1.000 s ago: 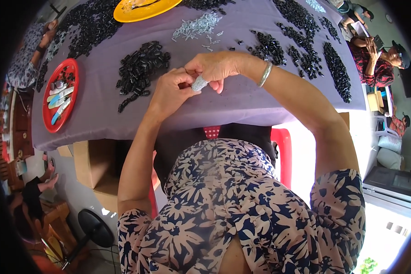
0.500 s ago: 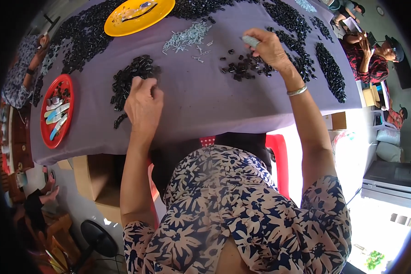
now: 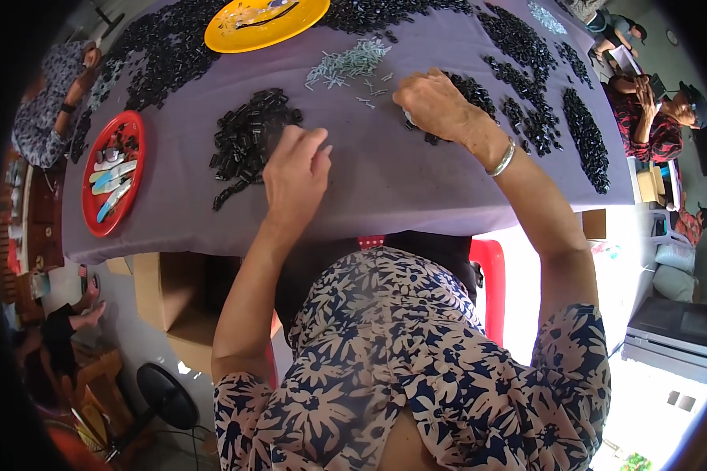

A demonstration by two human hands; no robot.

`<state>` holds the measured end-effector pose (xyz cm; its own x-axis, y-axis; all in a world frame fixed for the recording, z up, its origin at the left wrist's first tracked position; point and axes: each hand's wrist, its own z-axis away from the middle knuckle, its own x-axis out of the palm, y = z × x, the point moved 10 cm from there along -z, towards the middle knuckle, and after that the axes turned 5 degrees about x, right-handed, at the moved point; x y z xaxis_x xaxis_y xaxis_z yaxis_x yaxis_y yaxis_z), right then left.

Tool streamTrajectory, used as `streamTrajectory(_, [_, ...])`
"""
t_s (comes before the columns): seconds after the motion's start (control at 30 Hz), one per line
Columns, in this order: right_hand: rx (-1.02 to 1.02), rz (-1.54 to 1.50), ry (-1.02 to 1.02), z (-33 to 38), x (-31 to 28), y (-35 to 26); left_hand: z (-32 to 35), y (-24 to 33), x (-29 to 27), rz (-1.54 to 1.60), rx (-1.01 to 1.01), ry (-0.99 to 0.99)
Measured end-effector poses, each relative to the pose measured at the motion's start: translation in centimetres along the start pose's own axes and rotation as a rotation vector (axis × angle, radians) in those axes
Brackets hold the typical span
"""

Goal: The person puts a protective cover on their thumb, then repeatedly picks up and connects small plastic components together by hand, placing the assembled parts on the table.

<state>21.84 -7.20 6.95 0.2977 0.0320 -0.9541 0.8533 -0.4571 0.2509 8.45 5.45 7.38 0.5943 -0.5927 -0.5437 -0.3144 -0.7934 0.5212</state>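
Observation:
My left hand (image 3: 297, 169), its fingers curled together, hovers at the right edge of a pile of small black plastic pieces (image 3: 247, 141). Whatever it may pinch is too blurred to make out. My right hand (image 3: 438, 104), wearing a silver bangle (image 3: 503, 158) at the wrist, is closed with the knuckles up. A sliver of a pale grey object (image 3: 409, 120) peeks out under its fingers; the rest is hidden. Beneath and behind that hand lies another heap of black pieces (image 3: 471, 93). Between the hands and farther off is a scatter of small pale grey pins (image 3: 349, 63).
On the purple cloth-covered table (image 3: 369, 180) stand a red tray (image 3: 136, 184) with blue-and-white handled tools and a yellow plate (image 3: 314, 22) at the far side. More black heaps (image 3: 585, 141) lie right. Other people sit at both sides; a red chair (image 3: 491, 275) is below.
My left hand has moved right, away from the middle of the black pile. My right hand has come left and down, turning over so the pale grey object is mostly covered.

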Motion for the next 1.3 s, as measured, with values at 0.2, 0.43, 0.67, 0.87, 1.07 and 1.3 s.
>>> streamTrajectory(0.2, [0.274, -0.503, -0.281, -1.6, 0.5, 2.1, 0.5, -0.7, 0.6, 0.189, -0.089, -0.042])
streamTrajectory(0.43, [0.498, -1.549, 0.040, 1.7, 1.1, -5.1, 1.9, -2.6, 3.8, 0.871, -0.439, -0.105])
streamTrajectory(0.67, [0.446, -1.435, 0.097, 2.0, 0.0, -6.0, 2.2, -2.9, 3.8, 0.813, -0.472, -0.112])
streamTrajectory(0.87, [0.502, -1.059, 0.284, 2.6, -0.8, -1.5, 1.7, -3.2, 3.1, 0.825, -0.467, -0.054])
streamTrajectory(1.07, [0.427, -0.845, 0.110, -0.7, 1.3, 2.4, 1.1, -2.4, 3.1, 0.616, -0.314, -0.162])
streamTrajectory(1.3, [0.524, -0.858, -0.198, -2.2, 3.3, 2.2, 1.5, -3.0, 3.2, 0.703, -0.369, -0.123])
